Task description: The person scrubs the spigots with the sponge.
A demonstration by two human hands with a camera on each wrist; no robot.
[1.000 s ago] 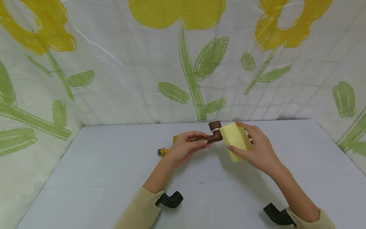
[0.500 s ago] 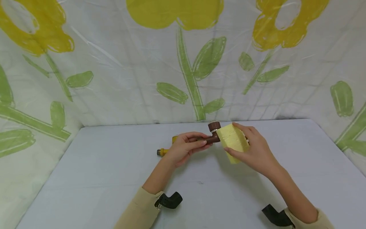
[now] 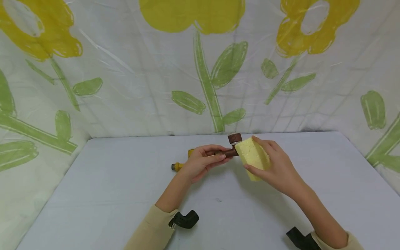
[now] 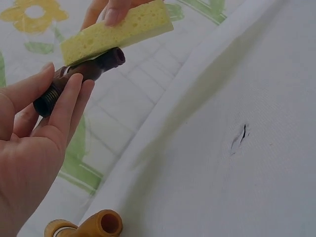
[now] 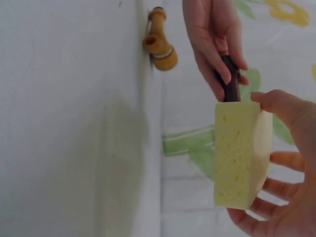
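Note:
In the head view, my left hand (image 3: 203, 163) pinches a brown pipe fitting (image 3: 231, 152) with a ribbed cap standing up at its far end. The left wrist view shows the same brown fitting (image 4: 92, 70) with a threaded open end by the fingers and another open end beyond. My right hand (image 3: 282, 168) grips a yellow porous sponge (image 3: 253, 158) between thumb and fingers. One edge of the sponge (image 4: 121, 30) lies against the fitting's side. Both things are held above the table; the sponge hides part of the fitting's bend.
A yellow-orange pipe fitting (image 3: 177, 167) lies on the white-covered table (image 3: 103, 187), partly hidden behind my left hand. A white sheet with painted flowers (image 3: 140, 80) hangs at the table's far edge. Black curved pieces (image 3: 186, 219) are mounted at both wrists.
My right hand has shifted slightly left and down with the sponge, which now covers more of the brown fitting's bend. My left hand stays nearly still.

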